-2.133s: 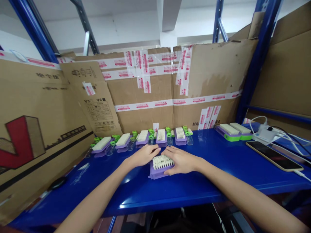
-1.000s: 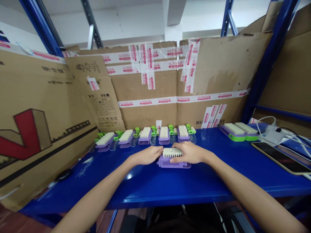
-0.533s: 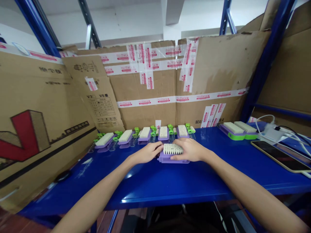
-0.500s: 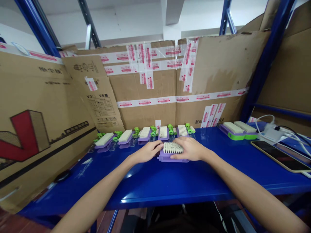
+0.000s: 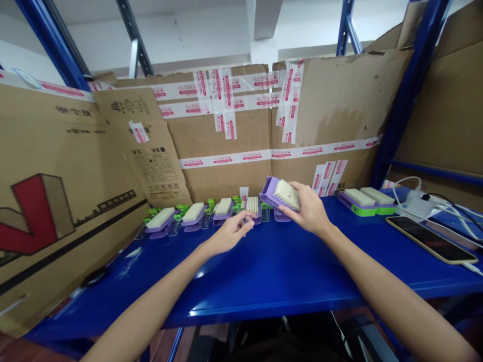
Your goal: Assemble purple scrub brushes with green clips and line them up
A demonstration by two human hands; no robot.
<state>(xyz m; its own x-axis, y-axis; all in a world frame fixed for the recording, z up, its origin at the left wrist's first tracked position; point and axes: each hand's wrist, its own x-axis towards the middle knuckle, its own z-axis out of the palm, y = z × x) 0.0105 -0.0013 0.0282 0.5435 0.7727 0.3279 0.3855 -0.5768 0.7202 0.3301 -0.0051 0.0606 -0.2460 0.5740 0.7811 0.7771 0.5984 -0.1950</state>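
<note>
My right hand (image 5: 307, 210) grips a purple scrubbing brush (image 5: 287, 194) by its sides, raised above the blue table and tilted, its pale bristles facing up toward me. My left hand (image 5: 229, 232) holds nothing; its fingers are apart, just in front of the row of brushes. In that row, a purple brush (image 5: 252, 205) lies bristles up beyond my left fingertips, and another brush (image 5: 223, 207) sits to its left. Green-topped clear bottles (image 5: 237, 205) stand or lie between them. Part of the row's right end is hidden behind the raised brush.
At the right rear are two green-and-purple brushes (image 5: 359, 197). A phone (image 5: 430, 238) lies at the right, by a white charger (image 5: 414, 205) with cables. Cardboard walls (image 5: 226, 176) enclose the back and left of the blue table (image 5: 264, 286). A dark round object (image 5: 95, 276) lies at the left edge.
My right hand has lifted the brush off the table, moving it up and away and tilting it. My left hand has let go of it and stays low, fingers opened.
</note>
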